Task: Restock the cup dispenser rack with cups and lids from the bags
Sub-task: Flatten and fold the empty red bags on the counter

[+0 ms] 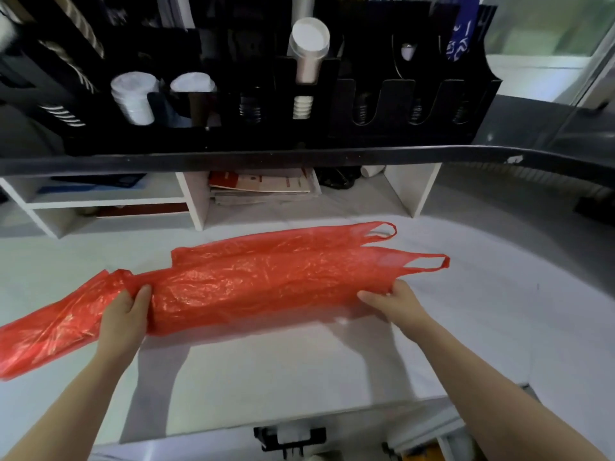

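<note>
Lying crosswise on the white table (299,377), the red bag (253,287) runs left to right, handles toward the right; the left hand (124,314) grips its middle-left, the right hand (392,302) pinches the mouth end, nearer the opening below the rack (233,134)

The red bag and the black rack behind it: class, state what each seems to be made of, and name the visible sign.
Red bag, held by the left hand and right hand: thin plastic film, glossy and translucent; it crinkles, glints, and has cut-out loop handles.
Black rack: probably rigid plastic or acrylic, smooth and slightly shiny; flat panels with clean U-shaped cut-outs. Painted metal cannot be ruled out.
</note>
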Available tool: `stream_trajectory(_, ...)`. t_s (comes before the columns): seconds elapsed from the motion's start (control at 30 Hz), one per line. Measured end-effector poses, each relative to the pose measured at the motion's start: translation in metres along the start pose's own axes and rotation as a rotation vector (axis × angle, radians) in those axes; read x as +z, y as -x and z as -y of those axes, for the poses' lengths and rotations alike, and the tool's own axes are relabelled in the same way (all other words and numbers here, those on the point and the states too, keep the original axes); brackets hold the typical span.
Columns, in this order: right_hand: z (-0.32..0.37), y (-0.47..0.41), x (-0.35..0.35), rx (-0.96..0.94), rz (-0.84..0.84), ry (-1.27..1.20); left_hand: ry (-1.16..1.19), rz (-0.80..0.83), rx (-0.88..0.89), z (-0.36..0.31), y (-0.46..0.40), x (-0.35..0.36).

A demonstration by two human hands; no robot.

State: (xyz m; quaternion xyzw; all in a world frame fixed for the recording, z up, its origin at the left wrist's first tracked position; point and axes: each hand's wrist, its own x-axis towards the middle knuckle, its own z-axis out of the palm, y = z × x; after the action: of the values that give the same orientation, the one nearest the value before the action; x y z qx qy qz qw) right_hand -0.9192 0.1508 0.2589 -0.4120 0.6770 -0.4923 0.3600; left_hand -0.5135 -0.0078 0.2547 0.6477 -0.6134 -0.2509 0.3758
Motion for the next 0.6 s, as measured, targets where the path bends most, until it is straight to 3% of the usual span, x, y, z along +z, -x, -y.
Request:
stream_trajectory(0.17, 0.008, -0.034, 0.002, -0.038, -0.061, 0.028, 0.117, 0.012, -0.079, -0.001, -0.014, 0.006)
stream_trajectory(0.37, -0.003, -0.072, -0.001, -0.09, -0.148, 0.266, 0.141, -0.072, -0.075, -0.015, -0.029, 0.016)
stream_trajectory(0.47, -0.012, -0.083, -0.007, -0.052, -0.142, 0.257, -0.088, 0.043, 0.098, -0.022, -0.027, 0.02)
stream_trajectory(0.5, -0.014, -0.085, -0.009, -0.042, -0.139, 0.256, -0.184, 0.08, 0.097, -0.018, -0.028, 0.025)
stream_trajectory(0.6, -0.019, -0.089, -0.015, -0.027, -0.124, 0.233, -0.136, 0.202, -0.022, -0.014, -0.021, 0.038)
